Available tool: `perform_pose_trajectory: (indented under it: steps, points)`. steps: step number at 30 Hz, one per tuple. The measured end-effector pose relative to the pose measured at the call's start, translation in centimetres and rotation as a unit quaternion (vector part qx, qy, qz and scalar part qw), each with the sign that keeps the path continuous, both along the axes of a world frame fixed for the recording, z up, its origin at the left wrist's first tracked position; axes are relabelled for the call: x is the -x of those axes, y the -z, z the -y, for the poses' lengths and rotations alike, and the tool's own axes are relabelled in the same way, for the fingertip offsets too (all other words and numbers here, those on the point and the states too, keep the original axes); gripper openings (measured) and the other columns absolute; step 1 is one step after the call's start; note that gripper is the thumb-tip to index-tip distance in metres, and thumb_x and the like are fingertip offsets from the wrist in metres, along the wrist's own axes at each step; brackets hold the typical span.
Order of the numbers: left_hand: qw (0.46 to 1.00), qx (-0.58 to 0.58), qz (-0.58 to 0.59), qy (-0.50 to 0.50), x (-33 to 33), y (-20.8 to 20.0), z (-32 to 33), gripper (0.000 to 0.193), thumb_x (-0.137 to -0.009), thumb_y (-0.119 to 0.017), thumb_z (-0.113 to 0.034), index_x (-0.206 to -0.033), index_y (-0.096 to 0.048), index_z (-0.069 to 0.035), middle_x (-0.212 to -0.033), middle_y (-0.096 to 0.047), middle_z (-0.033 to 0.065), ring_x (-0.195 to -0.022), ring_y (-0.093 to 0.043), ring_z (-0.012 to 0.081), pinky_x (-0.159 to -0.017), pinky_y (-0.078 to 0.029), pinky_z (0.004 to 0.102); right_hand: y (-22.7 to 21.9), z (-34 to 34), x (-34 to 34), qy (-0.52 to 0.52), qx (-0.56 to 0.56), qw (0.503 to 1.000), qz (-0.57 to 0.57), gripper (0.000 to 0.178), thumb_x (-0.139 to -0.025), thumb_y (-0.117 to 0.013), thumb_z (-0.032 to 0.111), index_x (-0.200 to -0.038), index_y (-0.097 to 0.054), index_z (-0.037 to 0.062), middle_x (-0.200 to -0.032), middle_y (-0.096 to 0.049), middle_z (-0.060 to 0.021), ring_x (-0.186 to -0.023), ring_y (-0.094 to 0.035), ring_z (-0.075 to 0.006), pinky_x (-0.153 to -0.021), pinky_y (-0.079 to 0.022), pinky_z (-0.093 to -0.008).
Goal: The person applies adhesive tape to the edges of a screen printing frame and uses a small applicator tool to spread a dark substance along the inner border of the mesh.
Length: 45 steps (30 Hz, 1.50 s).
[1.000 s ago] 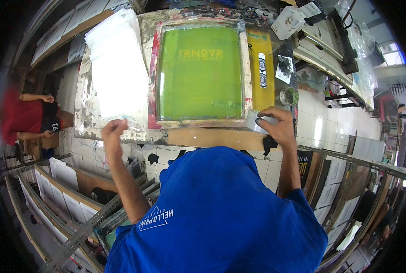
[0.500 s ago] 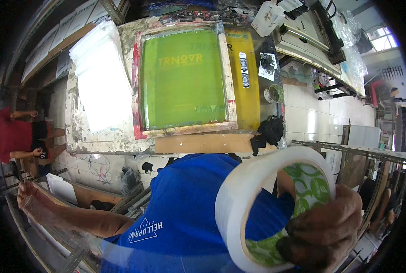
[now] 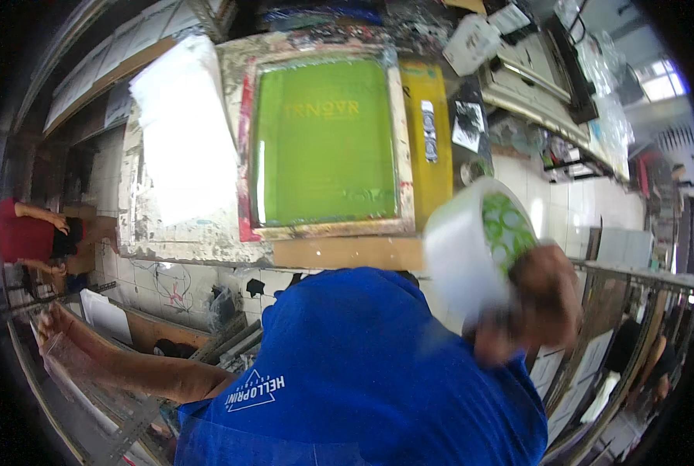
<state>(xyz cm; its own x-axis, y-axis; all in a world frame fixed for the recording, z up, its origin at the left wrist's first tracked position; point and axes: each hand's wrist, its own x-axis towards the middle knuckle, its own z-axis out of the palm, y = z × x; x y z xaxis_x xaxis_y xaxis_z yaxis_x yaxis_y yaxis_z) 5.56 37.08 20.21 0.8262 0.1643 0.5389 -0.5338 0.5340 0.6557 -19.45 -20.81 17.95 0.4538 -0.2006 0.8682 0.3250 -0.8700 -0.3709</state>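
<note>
My right hand (image 3: pixel 545 303), blurred by motion, is closed around a wide roll of clear tape (image 3: pixel 463 252) with a green-patterned core. It holds the roll up over the right front of the table. Far out to the left, my left hand (image 3: pixel 50 326) pinches a see-through strip of tape (image 3: pixel 75 361). The strip appears to run low across the front of my blue shirt (image 3: pixel 378 357); its middle is hard to make out. Beyond the roll, a screen-printing frame (image 3: pixel 404 167) with green mesh (image 3: pixel 327 171) lies on the stained table (image 3: pixel 180 245).
White paper sheets (image 3: pixel 188 140) lie left of the frame, and a yellow panel (image 3: pixel 432 182) lies to its right. A brown board (image 3: pixel 347 252) runs along the near table edge. A person in red (image 3: pixel 24 233) stands at far left. Metal shelving (image 3: pixel 634 279) is on the right.
The tape roll has moved up and away from me in my right hand and now covers the dark cloth at the table corner. My left hand stays nearly in place.
</note>
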Motion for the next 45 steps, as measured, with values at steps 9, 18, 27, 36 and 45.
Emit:
perform_pose_trajectory:
  steps: [9, 18, 27, 36, 45]
  points:
    - [0.996, -0.064, -0.001, 0.055, -0.2, 2.3, 3.1, 0.019, -0.089, -0.072, -0.026, -0.088, -0.068, -0.008, -0.089, -0.059, 0.0035, -0.095, -0.048, 0.0212, -0.089, -0.036, 0.0377, 26.4, 9.3, 1.7, 0.274, 0.067, 0.939, -0.195, 0.034, -0.072, -0.078, 0.003, -0.101, -0.062, -0.0014, -0.09, -0.068, -0.0181, -0.078, -0.067, -0.0352, -0.066, -0.054, -0.0403]
    - [0.996, -0.07, -0.014, 0.05, -0.4, 2.6, 4.0, 0.023, -0.09, -0.071, -0.03, -0.088, -0.067, -0.008, -0.086, -0.057, 0.0028, -0.094, -0.05, 0.02, -0.087, -0.036, 0.0357, 20.7, 4.0, -0.4, 0.213, -0.109, 0.957, -0.163, 0.057, -0.071, -0.078, 0.006, -0.122, -0.057, -0.0073, -0.116, -0.063, -0.0223, -0.107, -0.059, -0.0417, -0.094, -0.048, -0.0486]
    - [0.99, -0.111, -0.085, 0.012, -2.9, 3.0, 10.2, 0.013, -0.087, -0.069, -0.018, -0.087, -0.067, -0.005, -0.086, -0.058, 0.0048, -0.086, -0.052, 0.0201, -0.093, -0.042, 0.0355, -0.5, -3.9, -7.0, -0.499, -0.193, 0.842, 0.066, 0.019, -0.079, -0.072, 0.016, -0.088, -0.067, -0.0003, -0.086, -0.069, -0.0201, -0.075, -0.067, -0.0275, -0.064, -0.054, -0.0397]
    - [0.798, -0.479, -0.365, 0.037, -0.1, 21.8, 21.7, 0.009, -0.082, -0.077, -0.007, -0.081, -0.072, 0.001, -0.076, -0.067, 0.003, -0.072, -0.058, 0.0101, -0.07, -0.047, 0.0257, 23.6, -1.2, -3.7, 0.086, -0.566, 0.792, -0.21, 0.016, -0.08, -0.08, 0.001, -0.092, -0.071, -0.0056, -0.082, -0.072, -0.0074, -0.073, -0.065, -0.0121, -0.069, -0.052, -0.026]
    - [0.635, -0.711, -0.288, -0.09, 1.4, 29.3, 26.2, 0.027, -0.077, -0.083, -0.027, -0.077, -0.072, -0.003, -0.067, -0.07, 0.0096, -0.063, -0.067, 0.0214, -0.06, -0.052, 0.0347, 27.7, -0.7, -4.1, 0.246, -0.447, 0.77, -0.382, 0.024, -0.079, -0.08, 0.018, -0.083, -0.075, -0.0046, -0.071, -0.073, -0.0112, -0.064, -0.065, -0.0135, -0.063, -0.052, -0.0302]
